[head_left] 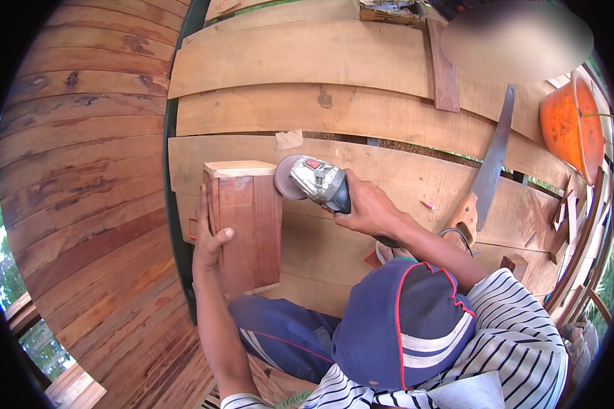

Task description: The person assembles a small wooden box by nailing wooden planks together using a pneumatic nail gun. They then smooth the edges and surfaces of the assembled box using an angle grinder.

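My right hand (370,203) is wrapped round the dark rear body of a grey angle grinder (317,180). Its round sanding disc (290,177) meets the upper right corner of a reddish-brown wooden box (242,232), at the pale wood edge (242,168) along the top; whether the disc spins cannot be told. My left hand (211,238) grips the box's left side, thumb over the front face and fingers stretched up along the edge. The box stands against my legs in navy trousers (286,334).
Pale planks (252,112) with gaps form the work floor, beside a brown board wall (95,170). A handsaw (491,167) lies to the right, near an orange bucket (569,126) and wood offcuts (566,218). A navy cap (402,327) covers part of the lower middle.
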The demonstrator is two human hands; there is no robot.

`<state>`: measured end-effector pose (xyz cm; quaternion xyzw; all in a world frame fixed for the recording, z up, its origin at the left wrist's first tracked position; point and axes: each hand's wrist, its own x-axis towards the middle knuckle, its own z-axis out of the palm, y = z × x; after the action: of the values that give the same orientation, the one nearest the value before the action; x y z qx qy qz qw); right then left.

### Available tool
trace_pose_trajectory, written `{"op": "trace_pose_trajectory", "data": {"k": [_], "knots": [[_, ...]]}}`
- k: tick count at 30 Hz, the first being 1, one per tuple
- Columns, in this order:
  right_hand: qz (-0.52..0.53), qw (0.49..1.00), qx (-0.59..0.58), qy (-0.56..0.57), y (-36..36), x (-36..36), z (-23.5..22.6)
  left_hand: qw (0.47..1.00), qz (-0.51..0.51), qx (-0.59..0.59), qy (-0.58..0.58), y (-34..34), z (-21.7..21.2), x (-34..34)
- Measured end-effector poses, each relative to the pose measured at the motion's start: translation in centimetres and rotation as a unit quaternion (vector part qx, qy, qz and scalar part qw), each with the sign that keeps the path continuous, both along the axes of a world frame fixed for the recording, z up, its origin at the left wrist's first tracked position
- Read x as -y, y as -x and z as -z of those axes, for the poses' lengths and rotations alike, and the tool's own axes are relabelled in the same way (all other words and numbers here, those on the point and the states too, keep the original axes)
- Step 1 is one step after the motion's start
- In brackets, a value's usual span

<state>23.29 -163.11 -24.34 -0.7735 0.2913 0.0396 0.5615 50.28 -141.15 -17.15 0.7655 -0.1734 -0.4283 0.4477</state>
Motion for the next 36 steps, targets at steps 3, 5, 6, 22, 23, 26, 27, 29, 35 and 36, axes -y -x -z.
{"op": "trace_pose_trajectory", "data": {"k": [3, 5, 6, 22, 23, 26, 27, 29, 35, 36], "knots": [[-0.003, 1.0, -0.003, 0.012, -0.3, -0.4, 0.3, 1.0, 0.014, 0.01, 0.003, -0.4, 0.6, -0.5], [-0.025, 1.0, -0.001, 0.012, -1.6, -0.3, -0.5, 1.0, 0.017, 0.013, 0.002, -0.4, 0.9, -0.6], [-0.039, 0.999, 0.001, 0.007, -2.1, 0.1, -1.7, 1.0, 0.012, 0.006, -0.002, 0.1, 0.6, -0.1], [-0.042, 0.977, 0.0, -0.21, 0.7, 6.1, 2.0, 0.992, 0.067, 0.105, -0.026, -0.6, 1.0, -0.6], [-0.046, 0.975, -0.002, -0.218, 0.4, 6.2, 2.1, 0.991, 0.067, 0.111, -0.029, -0.6, 1.0, -0.6], [-0.059, 0.976, -0.01, -0.209, -0.2, 6.3, 2.0, 0.989, 0.071, 0.128, -0.034, -0.6, 1.2, -0.9], [-0.065, 0.977, -0.014, -0.201, -0.3, 6.3, 1.9, 0.988, 0.074, 0.133, -0.034, -0.7, 1.3, -1.0], [-0.066, 0.97, -0.004, -0.235, -0.5, 6.1, 1.3, 0.986, 0.079, 0.141, -0.037, -0.7, 1.3, -1.1], [-0.095, 0.962, 0.055, -0.251, -2.6, 5.9, -0.2, 0.984, 0.083, 0.151, -0.04, -0.5, 1.2, -0.9], [-0.101, 0.96, 0.067, -0.252, -3.1, 5.9, -0.4, 0.985, 0.08, 0.149, -0.037, -0.3, 1.2, -0.7]]}}
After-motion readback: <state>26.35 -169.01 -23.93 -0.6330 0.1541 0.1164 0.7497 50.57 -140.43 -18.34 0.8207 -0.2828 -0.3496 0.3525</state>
